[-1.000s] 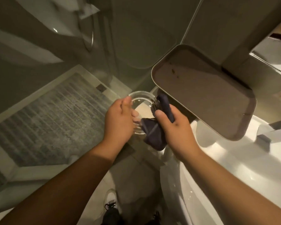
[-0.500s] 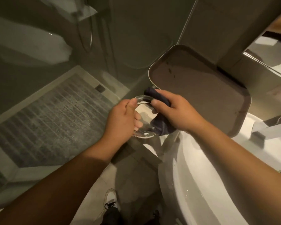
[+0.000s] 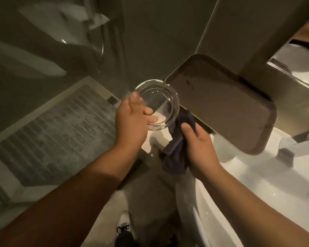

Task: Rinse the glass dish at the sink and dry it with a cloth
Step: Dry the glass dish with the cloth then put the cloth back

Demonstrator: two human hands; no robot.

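A round clear glass dish (image 3: 165, 97) is held up in the middle of the view, tilted so its open side faces me. My left hand (image 3: 130, 122) grips its left rim, thumb on the outside and fingers under the base. My right hand (image 3: 197, 145) holds a bunched dark blue cloth (image 3: 175, 155) just below and right of the dish, its upper end touching the dish's lower right rim. The white sink (image 3: 268, 196) lies at the lower right.
A brown tray (image 3: 221, 107) leans against the wall behind the sink's left end. A metal tap (image 3: 296, 145) stands at the right edge. A glass shower screen and grey mat (image 3: 57, 132) fill the left. A shoe (image 3: 123, 227) shows on the floor below.
My right hand with the cloth has dropped from the dish's top rim to below its right side. The dish now sits higher, its opening fully exposed.
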